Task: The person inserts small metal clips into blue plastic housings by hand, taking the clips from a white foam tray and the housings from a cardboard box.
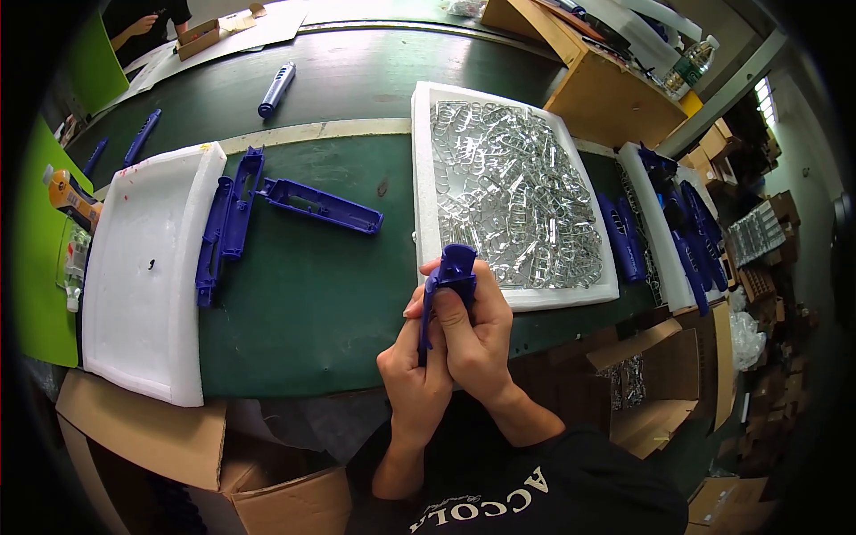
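A blue plastic casing (456,275) is being clamped by the fingers of the left hand (419,378) and right hand (477,349), its long axis being aimed near-to-far.

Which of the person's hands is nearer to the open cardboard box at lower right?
The right hand. In the picture it is up and left of the cardboard box; the left hand is farther left.
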A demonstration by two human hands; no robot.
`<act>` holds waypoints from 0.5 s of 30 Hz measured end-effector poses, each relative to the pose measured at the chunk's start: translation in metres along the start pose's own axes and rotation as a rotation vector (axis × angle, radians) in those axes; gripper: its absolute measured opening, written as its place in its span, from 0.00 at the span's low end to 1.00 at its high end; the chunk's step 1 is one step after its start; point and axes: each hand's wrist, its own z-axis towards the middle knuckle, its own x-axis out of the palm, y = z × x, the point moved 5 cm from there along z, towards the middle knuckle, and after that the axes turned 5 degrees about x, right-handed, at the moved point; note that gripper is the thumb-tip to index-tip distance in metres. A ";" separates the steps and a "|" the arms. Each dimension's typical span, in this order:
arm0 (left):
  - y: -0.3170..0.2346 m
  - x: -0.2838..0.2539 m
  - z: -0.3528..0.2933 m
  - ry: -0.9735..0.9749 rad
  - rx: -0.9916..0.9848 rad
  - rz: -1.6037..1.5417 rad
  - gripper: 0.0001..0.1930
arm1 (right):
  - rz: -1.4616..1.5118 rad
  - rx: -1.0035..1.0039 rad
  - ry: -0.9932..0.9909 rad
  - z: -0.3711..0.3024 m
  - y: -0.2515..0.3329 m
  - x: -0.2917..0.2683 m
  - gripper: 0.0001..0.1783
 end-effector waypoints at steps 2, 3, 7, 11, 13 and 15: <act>0.007 0.001 -0.001 -0.010 0.021 0.028 0.11 | -0.005 -0.005 -0.013 0.001 0.001 -0.003 0.10; 0.007 0.006 -0.001 -0.008 0.048 0.045 0.11 | -0.029 -0.019 -0.041 0.002 0.005 -0.007 0.10; 0.006 -0.007 0.001 -0.038 -0.005 0.003 0.12 | 0.001 0.067 0.015 0.004 -0.011 0.008 0.12; 0.008 0.002 -0.001 -0.050 0.016 0.028 0.12 | -0.088 -0.077 -0.032 0.003 0.007 0.000 0.13; 0.006 0.010 -0.002 -0.035 0.031 -0.023 0.13 | -0.108 -0.136 -0.040 0.004 0.011 -0.005 0.13; 0.005 0.009 -0.003 -0.073 0.042 -0.098 0.15 | -0.120 -0.188 -0.024 0.006 0.016 -0.006 0.13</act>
